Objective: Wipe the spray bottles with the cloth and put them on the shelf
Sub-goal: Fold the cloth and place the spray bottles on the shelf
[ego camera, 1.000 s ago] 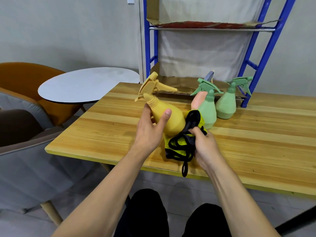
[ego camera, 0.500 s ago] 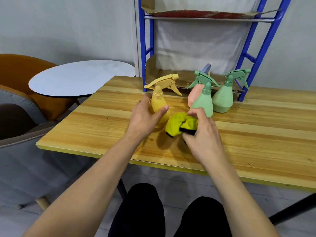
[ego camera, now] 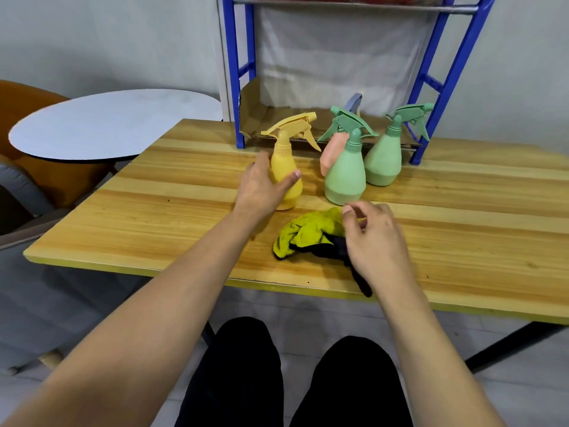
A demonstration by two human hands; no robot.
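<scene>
There, the yellow spray bottle (ego camera: 284, 171) stood upright on the wooden table (ego camera: 462, 217), the left hand (ego camera: 261, 189) wrapped round its body, thumb across the front. The right hand (ego camera: 374, 238) hovered over the yellow-and-black cloth (ego camera: 308, 234), fingers loosely curled and apart, pinching nothing that could be seen. Two green spray bottles (ego camera: 346, 174) and a pink one (ego camera: 331, 152) stood beside the blue shelf (ego camera: 238, 72).
</scene>
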